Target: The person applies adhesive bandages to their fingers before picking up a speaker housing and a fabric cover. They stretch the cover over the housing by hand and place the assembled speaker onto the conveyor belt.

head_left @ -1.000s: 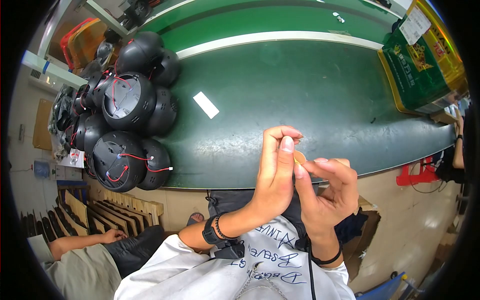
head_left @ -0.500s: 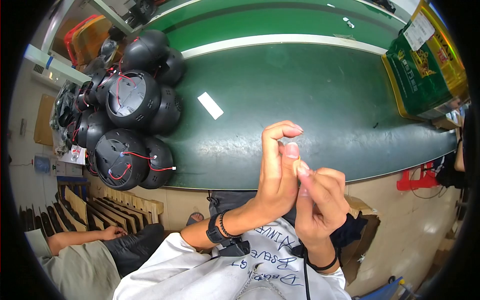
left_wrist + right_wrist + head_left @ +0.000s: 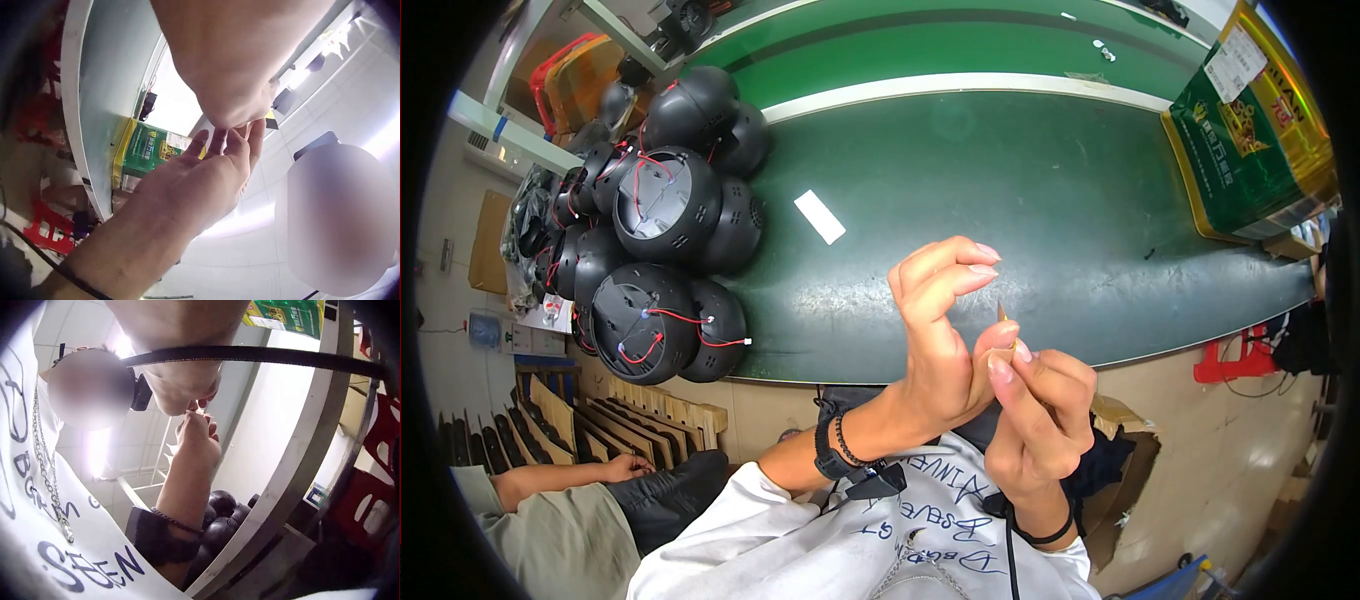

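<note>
Above the near edge of the bench, both hands meet at a small, thin tan piece (image 3: 1001, 353), round when seen flat earlier. My right hand (image 3: 1040, 415) pinches it between thumb and forefinger. The left hand (image 3: 940, 345) has its thumb on the same piece, while two upper fingers arch away from the thumb. A pointed sliver (image 3: 1002, 312) shows just past the left thumb tip. Both wrist views show the left hand (image 3: 195, 434) and right hand (image 3: 200, 178) fingertip to fingertip; fingers hide most of the piece there.
Black round housings (image 3: 665, 205) with red wires are piled at the bench's left. A white rectangular card (image 3: 820, 217) lies on the green bench top (image 3: 960, 170). A green-and-yellow can (image 3: 1250, 130) stands at right. Another person's arm (image 3: 565, 478) is at lower left.
The tan disc has turned and is now mostly covered. My left upper fingers have opened away from the thumb, whose tip has come down; the right fingers have shifted slightly down.
</note>
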Demonstrator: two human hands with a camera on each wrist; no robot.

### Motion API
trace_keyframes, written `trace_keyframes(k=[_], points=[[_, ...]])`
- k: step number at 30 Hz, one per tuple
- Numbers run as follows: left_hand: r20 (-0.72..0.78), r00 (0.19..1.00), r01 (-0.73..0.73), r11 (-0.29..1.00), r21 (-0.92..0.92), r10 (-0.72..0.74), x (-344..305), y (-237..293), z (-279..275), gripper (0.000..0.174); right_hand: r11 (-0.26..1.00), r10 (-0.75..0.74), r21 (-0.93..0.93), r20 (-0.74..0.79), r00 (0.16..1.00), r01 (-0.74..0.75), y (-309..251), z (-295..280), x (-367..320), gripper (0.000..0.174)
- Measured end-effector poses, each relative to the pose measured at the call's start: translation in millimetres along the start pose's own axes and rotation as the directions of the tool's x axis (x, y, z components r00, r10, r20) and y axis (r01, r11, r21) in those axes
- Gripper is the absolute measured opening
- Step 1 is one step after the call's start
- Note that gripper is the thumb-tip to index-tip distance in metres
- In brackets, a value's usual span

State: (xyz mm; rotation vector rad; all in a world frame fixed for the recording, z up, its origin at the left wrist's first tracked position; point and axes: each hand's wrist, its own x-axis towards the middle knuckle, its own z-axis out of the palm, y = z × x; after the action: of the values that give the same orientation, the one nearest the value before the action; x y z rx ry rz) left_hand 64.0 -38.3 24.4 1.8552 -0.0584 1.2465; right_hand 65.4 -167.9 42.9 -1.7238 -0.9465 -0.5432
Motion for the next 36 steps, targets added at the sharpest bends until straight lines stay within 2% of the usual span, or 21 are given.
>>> trace_keyframes(k=[4,8,11,14,16,17,20,21,23,25,26,27,28,29,30,31,32,33,34,35,36], points=[[-0.029,0.992,-0.125,0.992,0.021,0.125,4.7,-4.2,-2.0,0.046,1.000,-0.001,-0.025,0.026,1.000,0.001,-0.4,-0.9,-4.8,0.053],[-0.050,0.987,-0.150,0.989,0.015,0.151,7.0,-1.7,-3.3,0.047,0.997,-0.006,-0.073,0.037,0.999,0.009,-2.6,2.2,-2.0,0.056],[-0.040,0.994,-0.097,0.995,0.006,0.097,4.9,-1.9,-4.1,0.044,0.993,-0.006,-0.118,0.059,0.998,0.013,-4.3,4.1,2.3,0.057],[0.064,0.998,-0.011,0.997,-0.071,0.015,2.0,0.9,-8.4,0.040,0.998,-0.006,-0.061,0.085,0.996,0.011,-5.5,5.6,1.8,0.051],[0.139,0.986,0.132,0.923,-0.360,-0.087,-6.1,1.1,-10.2,0.037,0.999,0.007,-0.044,0.112,0.994,-0.002,-9.4,5.8,0.6,0.051],[0.142,0.986,0.134,0.923,-0.361,-0.087,-7.9,3.0,-10.5,0.037,1.000,0.018,-0.027,0.139,0.990,-0.015,-11.7,6.0,-0.2,0.050],[0.108,0.970,0.243,0.905,-0.348,-0.219,-6.0,11.6,-7.8,0.051,1.000,0.025,-0.023,0.158,0.987,-0.021,-16.6,6.3,-3.7,0.048],[0.113,0.970,0.242,0.906,-0.348,-0.216,-6.5,11.7,-7.1,0.051,1.000,0.025,-0.021,0.169,0.985,-0.021,-17.4,6.5,-4.1,0.048],[0.109,0.954,0.298,0.861,-0.412,-0.278,-8.5,12.4,-7.3,0.058,1.000,0.014,-0.001,0.156,0.988,-0.014,-16.4,8.2,-5.5,0.042],[0.123,0.941,0.335,0.828,-0.450,-0.314,-9.0,13.7,-7.7,0.064,0.984,0.010,0.177,0.041,0.999,-0.017,-12.4,12.5,-11.3,0.043],[0.134,0.926,0.371,0.790,-0.488,-0.352,-9.6,14.4,-8.0,0.071,0.984,0.011,0.178,0.039,0.999,-0.018,-13.4,12.4,-11.5,0.043],[0.136,0.926,0.372,0.790,-0.487,-0.352,-10.8,14.7,-8.4,0.071,0.924,0.126,0.361,0.017,0.992,-0.124,-15.2,12.0,-11.2,0.034],[0.192,0.910,0.408,0.706,-0.579,-0.368,-12.1,14.7,-8.8,0.072,0.820,0.241,0.532,0.016,0.970,-0.213,-16.7,11.0,-10.4,0.026],[0.250,0.892,0.442,0.608,-0.660,-0.377,-13.8,15.4,-9.3,0.073,0.819,0.242,0.532,0.015,0.970,-0.213,-17.3,8.0,-9.0,0.026],[0.330,0.824,0.553,0.532,-0.641,-0.460,-14.6,20.7,-12.8,0.092,0.715,0.324,0.624,0.104,0.940,-0.315,-17.0,3.0,-7.8,0.023],[0.334,0.823,0.556,0.530,-0.640,-0.460,-15.4,23.3,-13.8,0.092,0.590,0.390,0.696,0.199,0.899,-0.410,-15.0,-1.7,-7.9,0.022],[0.423,0.782,0.614,0.444,-0.653,-0.458,-16.4,25.4,-14.5,0.099,0.643,0.334,0.644,0.250,0.909,-0.414,-7.0,-4.5,-9.3,0.032],[0.510,0.736,0.668,0.354,-0.654,-0.446,-18.1,27.5,-15.9,0.107,0.642,0.339,0.644,0.249,0.907,-0.417,-3.7,-8.5,-7.9,0.032],[0.619,0.625,0.776,0.291,-0.560,-0.475,-20.2,29.6,-20.1,0.130,0.648,0.312,0.624,0.308,0.899,-0.438,-2.3,-12.9,-5.1,0.037],[0.621,0.622,0.778,0.290,-0.557,-0.476,-21.1,28.7,-21.6,0.130,0.654,0.282,0.603,0.366,0.887,-0.457,-2.3,-15.6,-0.9,0.042],[0.667,0.613,0.788,0.269,-0.554,-0.423,-22.7,26.8,-23.1,0.137,0.638,0.292,0.619,0.356,0.888,-0.458,-4.2,-16.9,5.0,0.047]])
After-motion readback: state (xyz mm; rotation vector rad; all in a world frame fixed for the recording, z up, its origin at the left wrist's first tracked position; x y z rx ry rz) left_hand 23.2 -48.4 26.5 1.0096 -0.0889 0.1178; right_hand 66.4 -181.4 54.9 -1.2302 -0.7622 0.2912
